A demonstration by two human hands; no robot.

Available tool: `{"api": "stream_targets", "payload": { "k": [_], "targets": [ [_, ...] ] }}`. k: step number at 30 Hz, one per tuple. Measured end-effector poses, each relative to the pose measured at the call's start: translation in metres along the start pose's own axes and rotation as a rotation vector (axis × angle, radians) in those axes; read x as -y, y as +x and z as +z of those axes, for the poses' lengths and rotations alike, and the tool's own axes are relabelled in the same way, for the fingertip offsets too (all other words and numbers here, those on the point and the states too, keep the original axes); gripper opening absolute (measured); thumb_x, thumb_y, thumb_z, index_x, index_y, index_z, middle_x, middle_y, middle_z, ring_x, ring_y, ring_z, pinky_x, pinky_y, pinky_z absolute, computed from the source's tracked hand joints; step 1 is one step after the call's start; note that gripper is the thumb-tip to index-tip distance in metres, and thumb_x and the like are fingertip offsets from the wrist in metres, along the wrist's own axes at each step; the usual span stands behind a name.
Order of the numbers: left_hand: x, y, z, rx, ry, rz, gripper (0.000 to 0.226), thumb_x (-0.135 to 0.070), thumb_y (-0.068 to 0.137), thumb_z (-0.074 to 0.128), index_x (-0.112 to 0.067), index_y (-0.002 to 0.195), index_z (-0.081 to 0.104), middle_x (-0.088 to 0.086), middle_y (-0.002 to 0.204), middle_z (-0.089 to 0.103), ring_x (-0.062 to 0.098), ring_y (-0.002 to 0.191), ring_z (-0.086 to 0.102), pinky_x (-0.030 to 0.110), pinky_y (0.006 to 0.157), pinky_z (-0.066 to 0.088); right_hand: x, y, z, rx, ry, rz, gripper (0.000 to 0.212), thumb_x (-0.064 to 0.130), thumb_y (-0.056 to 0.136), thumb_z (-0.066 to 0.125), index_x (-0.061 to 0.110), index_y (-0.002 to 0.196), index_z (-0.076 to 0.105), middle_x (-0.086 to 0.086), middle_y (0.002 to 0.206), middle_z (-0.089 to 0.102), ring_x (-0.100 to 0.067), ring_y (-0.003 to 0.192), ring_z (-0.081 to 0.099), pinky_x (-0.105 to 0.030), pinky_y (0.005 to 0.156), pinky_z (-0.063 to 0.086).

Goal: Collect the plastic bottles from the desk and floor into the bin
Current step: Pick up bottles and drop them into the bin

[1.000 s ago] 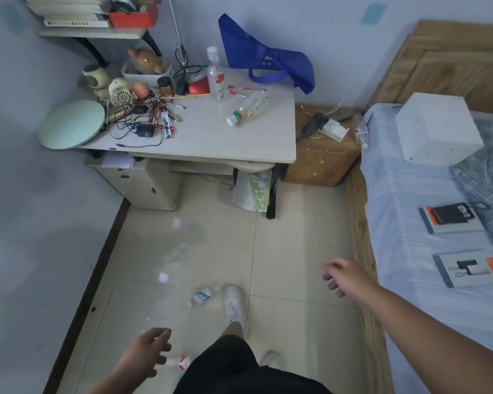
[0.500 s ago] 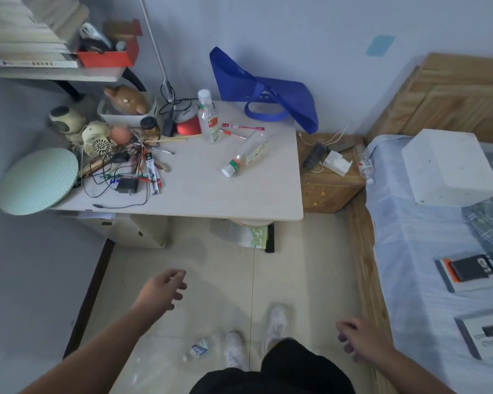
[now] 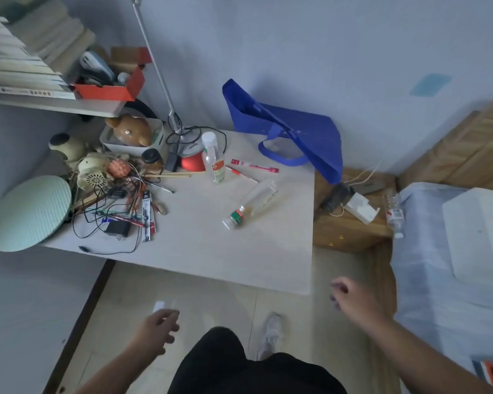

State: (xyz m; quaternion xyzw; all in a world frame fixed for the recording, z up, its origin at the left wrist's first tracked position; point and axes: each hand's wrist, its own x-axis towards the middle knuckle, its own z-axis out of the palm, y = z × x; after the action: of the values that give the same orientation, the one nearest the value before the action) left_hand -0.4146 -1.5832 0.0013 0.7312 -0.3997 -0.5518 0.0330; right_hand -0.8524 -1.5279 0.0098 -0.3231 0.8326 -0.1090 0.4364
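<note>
Plastic bottles are what matters here, and from the head view three of them show. One clear bottle with a white cap and red label (image 3: 213, 157) stands upright toward the back edge of the desk (image 3: 211, 260), just beside the lamp base (image 3: 189, 146) and a red pen (image 3: 241, 173). A second clear bottle with a green band at its neck (image 3: 251, 204) lies on its side nearer the desk's right edge, cap pointing to the front edge, apart from the clutter, so I'd judge it the easier pick. A third small bottle (image 3: 394, 213) lies tilted at the right edge of the wooden nightstand (image 3: 347, 234), against the bed's mattress (image 3: 427, 251). The desk's left half is heaped with cables and pens (image 3: 125, 206), and a blue tote bag (image 3: 285, 132) slumps at the back right corner. The person stands at the desk's front edge with both arms out low. The left hand (image 3: 154, 329) hangs over the floor tiles (image 3: 211, 302), fingers loosely bent and blurred, holding nothing I can make out. The right hand (image 3: 350, 300) is near the desk's front right corner, fingers hanging half-curled, nothing in it. Both look poised to reach up for the desk bottles. No bin shows in this view.
</note>
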Motion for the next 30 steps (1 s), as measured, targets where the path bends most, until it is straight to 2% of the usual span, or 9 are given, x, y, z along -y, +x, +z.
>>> {"api": "stream_targets", "payload": {
  "k": [4,8,11,14,18,21,23,25,30],
  "targets": [
    [-0.016,0.013,-0.01,0.0,-0.061,-0.026,0.014,-0.018,0.101,0.059,-0.013,0.105,0.072,0.018,0.096,0.072,0.025,0.067,0.059,0.029,0.055,0.041,0.083,0.044,-0.033,-0.017,-0.119,-0.122,0.017,0.029,0.101,0.053,0.025,0.109,0.067,0.002,0.097,0.071,-0.018,0.087,0.067,-0.038,0.079,0.055],
    [-0.061,0.051,-0.028,-0.008,-0.082,0.047,0.013,-0.016,0.101,0.059,-0.015,0.104,0.071,0.018,0.098,0.072,0.025,0.07,0.061,0.031,0.058,0.046,0.152,0.082,-0.033,-0.029,-0.246,-0.197,0.019,0.035,0.099,0.051,0.029,0.108,0.066,0.007,0.1,0.071,-0.017,0.091,0.066,-0.04,0.084,0.057],
    [-0.106,0.09,-0.049,0.002,-0.014,0.127,0.014,-0.019,0.099,0.061,-0.023,0.107,0.072,0.01,0.097,0.075,0.023,0.073,0.068,0.034,0.06,0.053,0.191,0.107,-0.018,-0.038,-0.433,-0.269,0.023,0.04,0.097,0.048,0.034,0.115,0.062,0.013,0.114,0.069,-0.017,0.102,0.065,-0.037,0.089,0.055],
    [-0.157,0.13,-0.07,-0.004,0.126,0.261,0.017,-0.034,0.096,0.065,-0.037,0.112,0.068,-0.003,0.1,0.074,0.015,0.084,0.073,0.04,0.074,0.063,0.221,0.131,-0.003,-0.046,-0.543,-0.443,0.04,0.033,0.095,0.057,0.029,0.134,0.054,0.006,0.138,0.056,-0.016,0.122,0.056,-0.034,0.097,0.052],
    [-0.223,0.175,-0.079,-0.049,0.38,0.52,0.065,-0.063,0.084,0.067,-0.045,0.142,0.044,-0.029,0.127,0.056,-0.001,0.1,0.063,0.034,0.083,0.054,0.254,0.158,0.018,-0.039,-0.891,-0.645,0.078,0.025,0.089,0.067,0.03,0.155,0.026,-0.001,0.164,0.025,-0.027,0.148,0.027,-0.043,0.116,0.036],
    [-0.264,0.2,-0.072,-0.096,0.348,0.625,0.09,-0.075,0.071,0.069,-0.045,0.146,0.03,-0.031,0.135,0.045,-0.001,0.105,0.06,0.035,0.08,0.054,0.269,0.175,0.033,-0.03,-1.083,-0.686,0.087,0.02,0.088,0.068,0.031,0.158,0.017,-0.002,0.169,0.013,-0.031,0.155,0.012,-0.051,0.123,0.021],
    [-0.287,0.212,-0.066,-0.117,0.316,0.669,0.101,-0.078,0.062,0.072,-0.047,0.147,0.027,-0.029,0.132,0.044,0.0,0.102,0.06,0.034,0.075,0.053,0.273,0.183,0.041,-0.009,-1.151,-0.684,0.086,0.022,0.089,0.068,0.031,0.158,0.017,-0.001,0.169,0.015,-0.032,0.155,0.009,-0.055,0.123,0.014],
    [-0.305,0.223,-0.059,-0.118,0.295,0.702,0.104,-0.078,0.057,0.076,-0.052,0.146,0.028,-0.03,0.128,0.046,-0.003,0.096,0.06,0.027,0.069,0.05,0.273,0.188,0.046,0.031,-1.177,-0.665,0.084,0.021,0.088,0.068,0.03,0.157,0.02,0.002,0.166,0.025,-0.032,0.154,0.014,-0.058,0.122,0.016],
    [-0.321,0.245,-0.04,-0.123,0.334,0.679,0.082,-0.072,0.063,0.077,-0.046,0.133,0.042,-0.019,0.12,0.058,-0.006,0.083,0.056,0.023,0.063,0.042,0.26,0.188,0.054,0.068,-1.217,-0.622,0.068,0.021,0.087,0.069,0.023,0.147,0.037,0.0,0.15,0.044,-0.033,0.143,0.033,-0.057,0.117,0.025]
  ]
}}
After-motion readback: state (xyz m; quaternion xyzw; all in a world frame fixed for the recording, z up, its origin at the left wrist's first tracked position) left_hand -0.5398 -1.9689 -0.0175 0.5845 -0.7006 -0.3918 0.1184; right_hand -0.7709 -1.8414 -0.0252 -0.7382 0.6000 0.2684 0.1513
